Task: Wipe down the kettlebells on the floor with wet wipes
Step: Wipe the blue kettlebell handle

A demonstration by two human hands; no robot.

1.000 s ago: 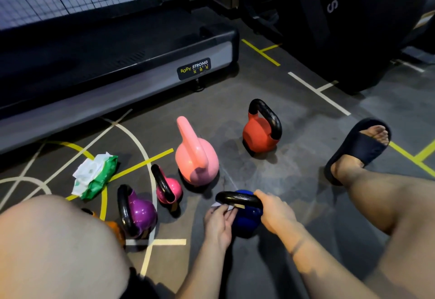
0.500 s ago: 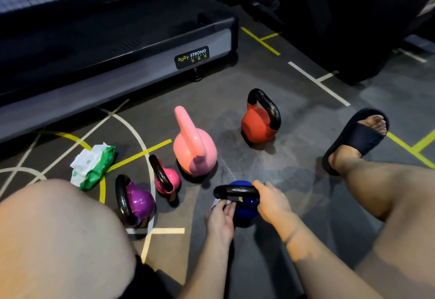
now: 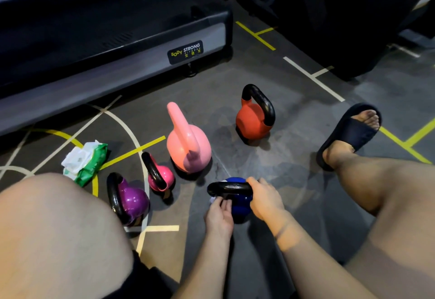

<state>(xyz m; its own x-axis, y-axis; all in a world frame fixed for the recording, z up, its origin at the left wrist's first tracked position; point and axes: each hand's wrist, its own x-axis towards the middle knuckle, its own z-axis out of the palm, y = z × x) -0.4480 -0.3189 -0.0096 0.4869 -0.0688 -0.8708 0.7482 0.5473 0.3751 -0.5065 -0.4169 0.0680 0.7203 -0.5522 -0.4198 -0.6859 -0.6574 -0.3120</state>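
Observation:
A small blue kettlebell (image 3: 241, 207) with a black handle stands on the floor between my legs. My right hand (image 3: 266, 198) grips the right end of its handle. My left hand (image 3: 220, 214) presses a white wet wipe (image 3: 212, 200) against the bell's left side just under the handle; only a corner of the wipe shows. To the left stand a purple kettlebell (image 3: 131, 201), a small magenta kettlebell (image 3: 162, 176) and a large pink kettlebell (image 3: 188, 143). An orange kettlebell (image 3: 254, 120) stands farther back on the right.
A green pack of wet wipes (image 3: 87, 160) lies open on the floor at the left. A treadmill deck (image 3: 113, 47) runs across the back. My bare knee (image 3: 58, 228) fills the lower left; my other leg and sandalled foot (image 3: 348, 131) stretch right.
The view has shifted slightly. My left hand has slid up the blue kettlebell's side toward the handle with the wipe; my right hand keeps its hold on the handle.

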